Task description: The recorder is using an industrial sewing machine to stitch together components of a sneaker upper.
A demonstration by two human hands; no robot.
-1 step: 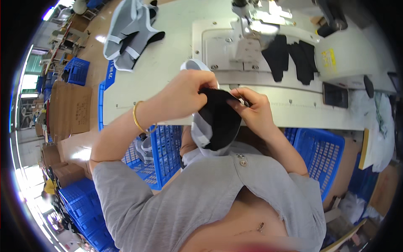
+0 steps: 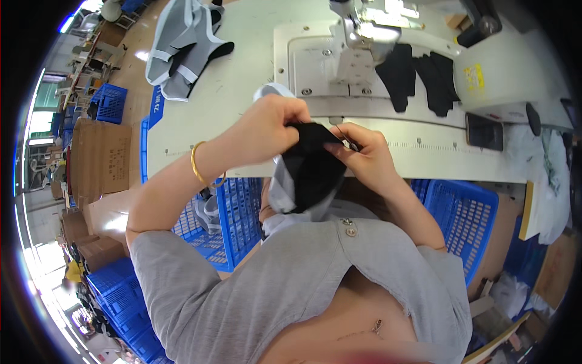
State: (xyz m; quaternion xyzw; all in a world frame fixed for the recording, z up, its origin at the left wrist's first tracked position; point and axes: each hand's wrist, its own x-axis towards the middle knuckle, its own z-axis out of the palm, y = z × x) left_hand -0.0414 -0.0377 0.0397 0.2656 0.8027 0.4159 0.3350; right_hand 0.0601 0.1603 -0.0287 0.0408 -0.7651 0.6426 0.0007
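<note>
Your hands grip a black and grey cloth.
Left hand and right hand pinch the cloth; sewing machine at twelve o'clock on the bench.

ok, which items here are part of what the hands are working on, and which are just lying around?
In hand:
- black and grey fabric piece, held by left hand and right hand
- small metal tool in the right hand's fingers, kind unclear

Lying about:
- grey and black garment pile on the table
- black fabric pieces by the sewing machine
- blue crates
- dark phone
</note>
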